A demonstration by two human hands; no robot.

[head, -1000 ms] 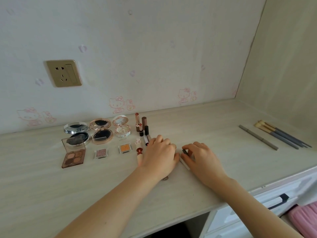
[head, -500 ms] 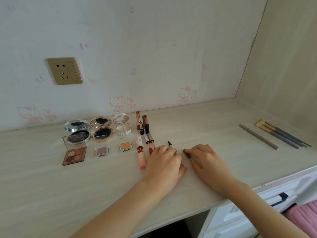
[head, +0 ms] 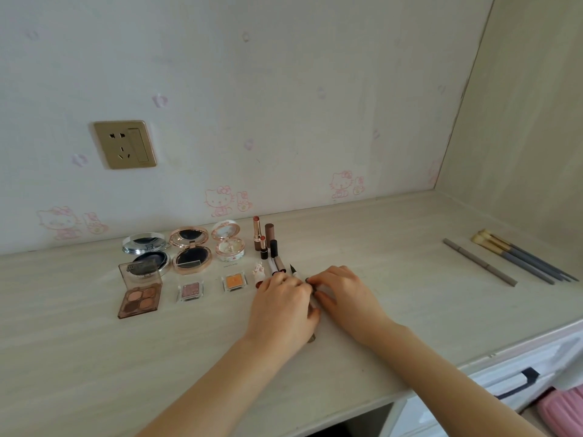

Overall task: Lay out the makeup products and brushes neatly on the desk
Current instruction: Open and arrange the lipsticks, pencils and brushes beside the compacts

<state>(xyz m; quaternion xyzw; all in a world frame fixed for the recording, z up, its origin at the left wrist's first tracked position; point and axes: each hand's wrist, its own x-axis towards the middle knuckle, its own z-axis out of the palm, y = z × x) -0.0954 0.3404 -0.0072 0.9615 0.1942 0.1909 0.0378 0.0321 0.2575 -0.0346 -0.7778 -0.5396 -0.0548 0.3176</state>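
My left hand [head: 284, 307] lies palm down mid-desk, fingers curled over an eyeliner pen whose black tip [head: 292, 268] pokes out beyond the fingertips and whose end shows under the wrist. It also covers the lower parts of the lip gloss tubes [head: 277, 265] and of a pink bear-topped tube [head: 258, 270]. My right hand [head: 345, 299] rests beside it, its fingertips pinching a small dark cap [head: 308, 281]. Left of the hands lie three open compacts [head: 189, 250], a brown eyeshadow palette [head: 140, 298], two small single shadows [head: 234, 281] and upright lipsticks [head: 257, 233].
A grey pencil [head: 479, 261] and several gold-ferruled brushes [head: 520, 258] lie side by side at the far right. The side wall [head: 520, 121] closes off the right end. The desk's front edge [head: 441, 378] runs above a white drawer with a dark handle [head: 517, 383].
My left hand has slid left and farther back, now covering most of the pink tube. My right hand followed, its fingertips staying on the dark cap. The other items are unmoved.
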